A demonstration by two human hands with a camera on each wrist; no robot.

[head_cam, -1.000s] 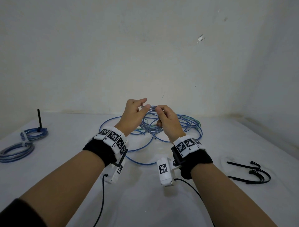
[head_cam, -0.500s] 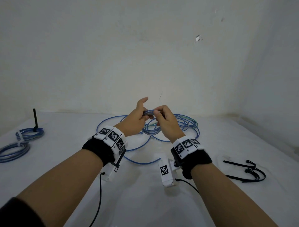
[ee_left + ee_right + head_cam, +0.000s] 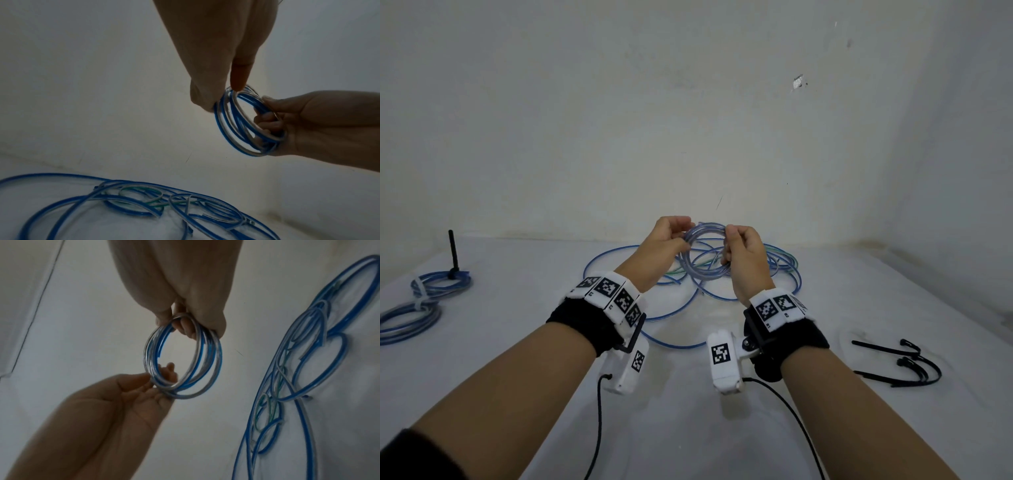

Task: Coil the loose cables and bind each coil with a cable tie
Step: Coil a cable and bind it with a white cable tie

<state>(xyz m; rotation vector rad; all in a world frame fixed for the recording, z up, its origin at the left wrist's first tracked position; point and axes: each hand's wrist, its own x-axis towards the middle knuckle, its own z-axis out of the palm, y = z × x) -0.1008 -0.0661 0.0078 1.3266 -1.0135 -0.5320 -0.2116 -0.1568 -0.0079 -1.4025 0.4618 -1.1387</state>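
Two bare hands hold a small round coil of blue-and-clear cable (image 3: 705, 253) in the air: left hand (image 3: 664, 243) pinches one side, right hand (image 3: 744, 253) fingers curl round the other.

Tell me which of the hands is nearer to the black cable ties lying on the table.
Right. The right hand grips the coil on the same side as the black cable ties; the left hand holds the coil's far side, farther from them.
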